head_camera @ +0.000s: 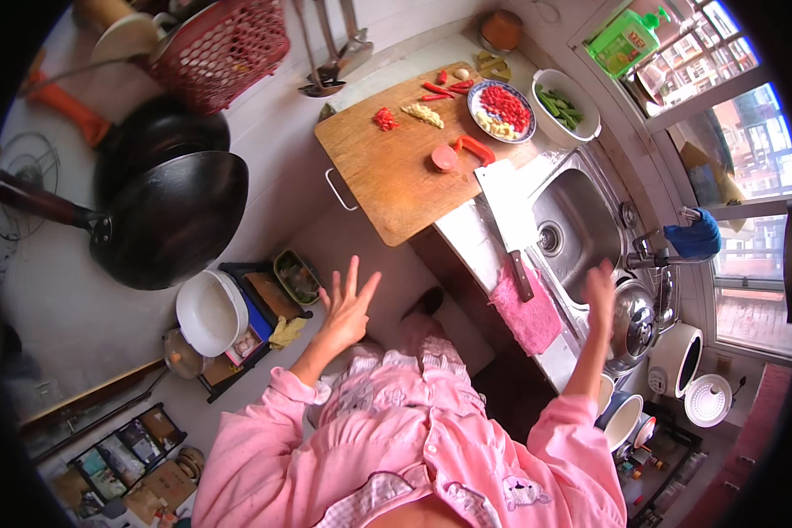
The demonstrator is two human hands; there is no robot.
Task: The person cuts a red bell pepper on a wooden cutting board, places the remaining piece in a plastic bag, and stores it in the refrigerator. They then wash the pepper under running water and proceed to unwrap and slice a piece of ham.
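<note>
My left hand (347,309) hangs in the air with its fingers spread, holding nothing. Over the near edge of the steel sink (571,198) is my right hand (598,285), blurred, so its fingers are hard to make out. A cleaver (505,211) lies on the counter left of the sink, its wooden handle on a pink cloth (527,309). On the wooden cutting board (396,178) are chopped red chili (385,119), minced garlic (422,115), whole red chilies (439,91) and a red peeler-like tool (475,149). A patterned plate (501,111) holds chopped chili and garlic.
A white basin (566,109) of green peppers stands behind the sink. The faucet (660,259) wears a blue cloth; a lidded metal pot (628,323) sits nearby. Woks (171,218) and a red basket (221,53) hang on the left wall. A rice cooker (674,362) stands open at right.
</note>
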